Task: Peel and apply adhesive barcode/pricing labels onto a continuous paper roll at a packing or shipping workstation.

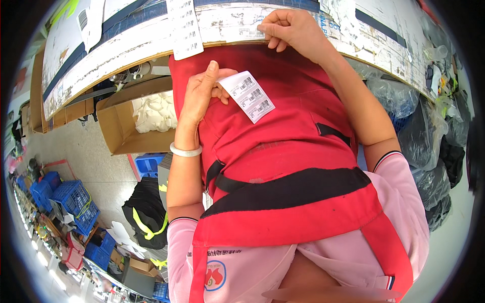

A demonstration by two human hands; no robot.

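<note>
My left hand (202, 93) is in front of the red apron, its fingers closed on the upper left corner of a small white label sheet (248, 98). Several printed barcode labels show on that sheet, which slants down to the right. At the table's near edge my right hand (298, 33) has thumb and forefinger pinched together. The fingertips meet the right end of a white printed label (245, 34) by the tabletop; whether they grip it is unclear. A longer strip of barcode labels (185, 30) hangs over the table edge, between the hands and to the left.
The worn white table (126, 53) runs across the top. Below its left part stands a cardboard box (118, 134) with crumpled white paper (154, 112). Blue crates (76, 202) and a black bundle (145, 212) are at left. Clear plastic bags (422, 136) pile up at right.
</note>
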